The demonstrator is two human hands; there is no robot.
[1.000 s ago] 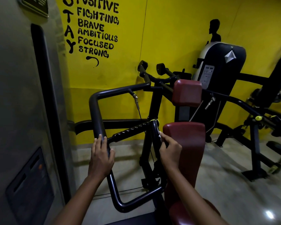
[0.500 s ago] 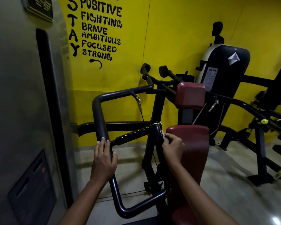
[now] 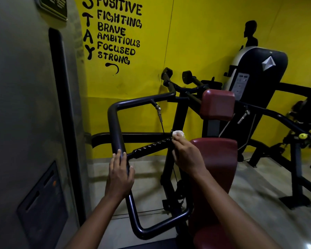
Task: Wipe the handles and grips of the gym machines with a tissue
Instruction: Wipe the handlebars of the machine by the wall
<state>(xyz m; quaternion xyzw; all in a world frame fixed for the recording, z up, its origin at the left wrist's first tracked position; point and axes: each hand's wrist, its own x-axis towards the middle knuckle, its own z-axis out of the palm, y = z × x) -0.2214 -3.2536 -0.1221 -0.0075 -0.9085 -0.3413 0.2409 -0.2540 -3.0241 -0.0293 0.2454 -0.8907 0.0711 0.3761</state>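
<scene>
Ribbed grip (image 3: 152,145): black, ridged cylinder slanting between the frame tube and the upright post
Frame tube (image 3: 118,126): smooth, rounded black metal loop left of the grip
Left hand (image 3: 120,175): fingers curled round the frame tube, just below the grip's lower end
Right hand (image 3: 186,155): pinches a crumpled white tissue (image 3: 178,133) against the grip's upper end
Seat pads (image 3: 216,159): maroon, glossy vinyl, right of the grip

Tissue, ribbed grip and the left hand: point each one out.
tissue (image 3: 178,133), head view, white wad showing above the right hand's fingers.
ribbed grip (image 3: 152,145), head view, middle of the ridged black bar.
left hand (image 3: 119,174), head view, back of the hand.
</scene>
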